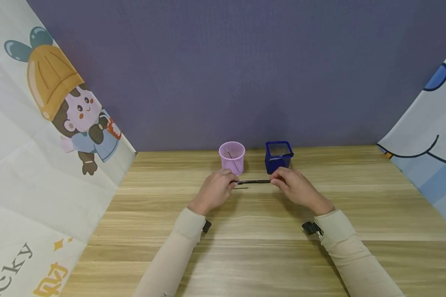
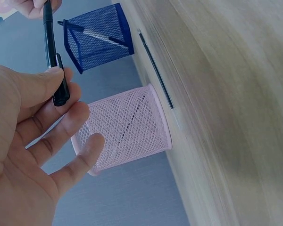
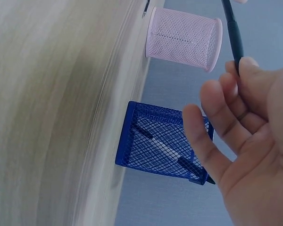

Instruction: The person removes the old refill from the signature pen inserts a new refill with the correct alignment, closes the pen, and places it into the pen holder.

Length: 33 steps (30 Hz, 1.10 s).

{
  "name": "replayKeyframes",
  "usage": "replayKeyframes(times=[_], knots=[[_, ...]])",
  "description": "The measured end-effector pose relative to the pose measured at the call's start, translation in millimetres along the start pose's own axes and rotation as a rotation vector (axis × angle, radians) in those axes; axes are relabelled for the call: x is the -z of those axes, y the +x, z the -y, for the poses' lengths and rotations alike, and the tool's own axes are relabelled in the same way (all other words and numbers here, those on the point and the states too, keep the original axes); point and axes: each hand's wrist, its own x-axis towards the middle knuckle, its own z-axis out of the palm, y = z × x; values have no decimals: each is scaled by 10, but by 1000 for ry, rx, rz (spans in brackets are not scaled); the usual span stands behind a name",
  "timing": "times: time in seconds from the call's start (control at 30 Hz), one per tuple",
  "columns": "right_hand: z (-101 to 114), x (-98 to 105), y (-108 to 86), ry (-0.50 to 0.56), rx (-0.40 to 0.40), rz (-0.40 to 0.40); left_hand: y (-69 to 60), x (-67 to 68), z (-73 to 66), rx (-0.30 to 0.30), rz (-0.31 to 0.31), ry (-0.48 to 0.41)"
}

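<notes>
A black pen point(image 1: 253, 181) lies level between my two hands, just above the wooden table. My left hand point(image 1: 215, 189) pinches its clip end between thumb and fingers, and the other fingers are spread. At the opposite end, my right hand point(image 1: 296, 187) pinches the pen with thumb and fingertips. Below the pen, a thin dark pen refill point(image 2: 155, 70) lies on the table. Behind my left hand stands a pink mesh pen holder point(image 2: 118, 132) with a thin dark stick in it. A blue mesh pen holder point(image 3: 155, 117) behind my right hand contains another pen point(image 3: 165, 149).
The wood-grain table point(image 1: 252, 255) meets a grey-blue panel point(image 1: 245, 74) just behind the holders. A printed white sheet point(image 1: 29, 165) borders the left side, and another printed sheet point(image 1: 438, 136) the right.
</notes>
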Motion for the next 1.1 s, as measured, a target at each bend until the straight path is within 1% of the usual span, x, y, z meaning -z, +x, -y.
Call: replayKeyframes(times=[0.17, 0.5, 0.73, 1.1], knots=[[-10, -3, 5, -15, 5, 7, -1, 6, -2, 1, -4, 1], [2, 12, 7, -9, 0, 31, -2, 14, -4, -2, -3, -3], [6, 9, 8, -32, 7, 30, -3, 16, -3, -6, 2, -4], [19, 14, 9, -24, 2, 34, -2, 9, -2, 3, 4, 3]])
